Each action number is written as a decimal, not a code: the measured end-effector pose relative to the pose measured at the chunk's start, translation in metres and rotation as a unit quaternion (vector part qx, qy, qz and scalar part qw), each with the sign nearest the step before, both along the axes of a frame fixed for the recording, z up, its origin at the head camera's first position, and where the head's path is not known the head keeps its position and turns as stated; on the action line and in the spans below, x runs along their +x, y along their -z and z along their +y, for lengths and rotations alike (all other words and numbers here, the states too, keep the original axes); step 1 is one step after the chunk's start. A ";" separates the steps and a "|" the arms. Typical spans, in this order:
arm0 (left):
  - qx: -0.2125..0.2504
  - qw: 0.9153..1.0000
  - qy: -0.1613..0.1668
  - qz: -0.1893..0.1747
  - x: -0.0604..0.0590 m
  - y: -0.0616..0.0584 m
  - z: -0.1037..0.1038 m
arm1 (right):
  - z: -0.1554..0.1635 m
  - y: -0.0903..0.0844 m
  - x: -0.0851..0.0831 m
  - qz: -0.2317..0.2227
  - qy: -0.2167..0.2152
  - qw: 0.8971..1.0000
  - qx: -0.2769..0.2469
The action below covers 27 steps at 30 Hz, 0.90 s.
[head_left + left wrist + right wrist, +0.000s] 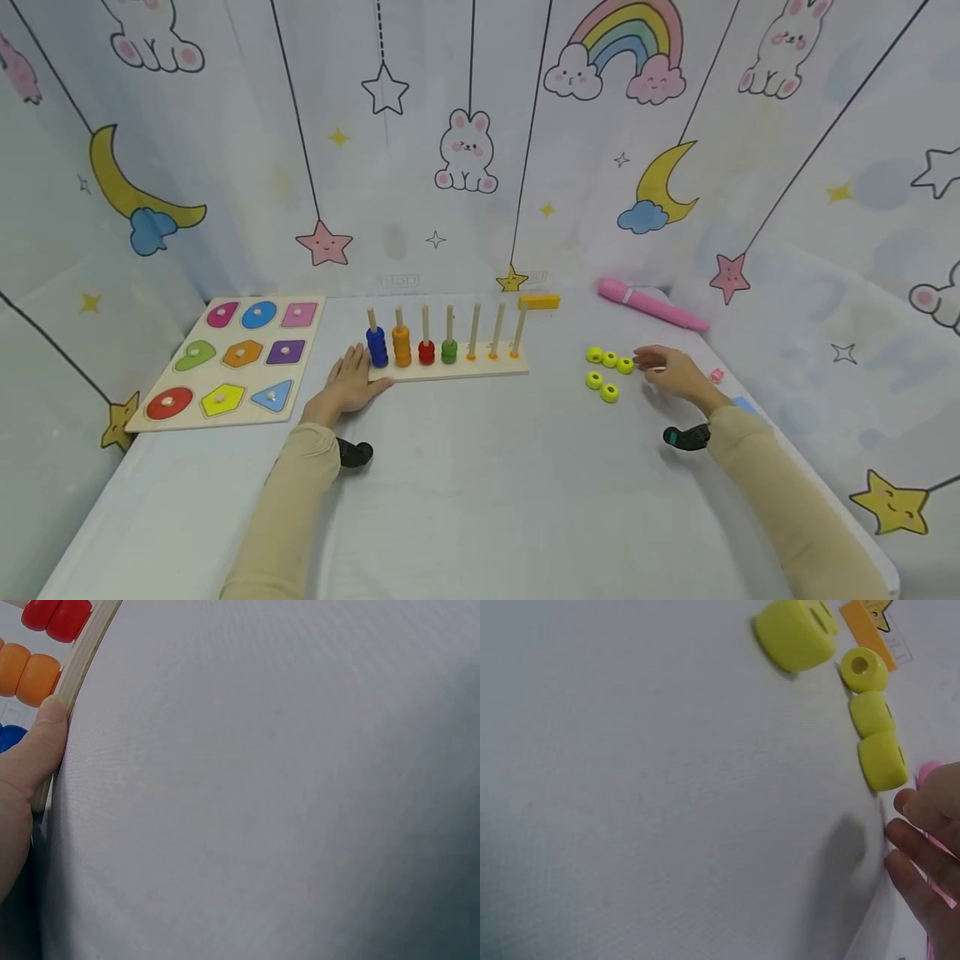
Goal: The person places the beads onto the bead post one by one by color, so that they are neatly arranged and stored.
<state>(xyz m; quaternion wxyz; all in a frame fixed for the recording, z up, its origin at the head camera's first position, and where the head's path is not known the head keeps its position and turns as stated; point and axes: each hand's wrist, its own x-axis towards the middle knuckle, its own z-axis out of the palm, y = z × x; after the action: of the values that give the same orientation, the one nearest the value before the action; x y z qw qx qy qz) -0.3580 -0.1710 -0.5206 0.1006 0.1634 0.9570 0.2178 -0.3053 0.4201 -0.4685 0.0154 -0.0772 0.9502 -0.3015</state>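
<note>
My left hand (347,385) rests at the left end of a wooden peg board (450,375), fingers straight along that end. Its thumb (46,739) presses the front edge. From the left, the pegs carry blue rings (377,347), orange rings (402,346), red rings (426,352) and green rings (449,352); three pegs at the right are bare. My right hand (673,372) hovers beside several yellow rings (609,359), its fingers loosely bent with nothing between them. In the right wrist view, its fingertips are just short of the nearest yellow ring (883,761).
A shape puzzle board (176,379) with knobbed pieces lies at the left. Behind the pegs is a yellow-orange block (540,302). At the back right lies a pink pen-shaped thing (652,306), and a small pink item (717,376) sits beyond my right hand. Patterned curtains surround the table.
</note>
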 end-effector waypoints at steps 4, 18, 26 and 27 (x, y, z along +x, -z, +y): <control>-0.001 1.000 0.000 0.004 -0.004 0.008 -0.002 | -0.003 0.004 0.004 0.013 -0.018 1.000 -0.004; -0.009 1.000 0.002 0.002 0.004 -0.001 0.001 | -0.020 0.011 0.000 0.041 0.017 0.999 -0.002; -0.006 1.000 0.002 -0.009 0.006 -0.008 0.001 | -0.026 -0.005 -0.014 0.072 0.034 0.997 0.005; -0.009 1.000 0.002 -0.008 0.007 -0.010 0.001 | -0.029 -0.010 -0.017 0.076 0.038 0.996 -0.003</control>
<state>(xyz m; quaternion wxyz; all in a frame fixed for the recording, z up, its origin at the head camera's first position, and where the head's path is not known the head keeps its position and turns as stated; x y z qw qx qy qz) -0.3514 -0.1704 -0.5107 0.1103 0.1621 0.9578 0.2101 -0.3218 0.3915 -0.4586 -0.0690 -0.0636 0.9500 -0.2978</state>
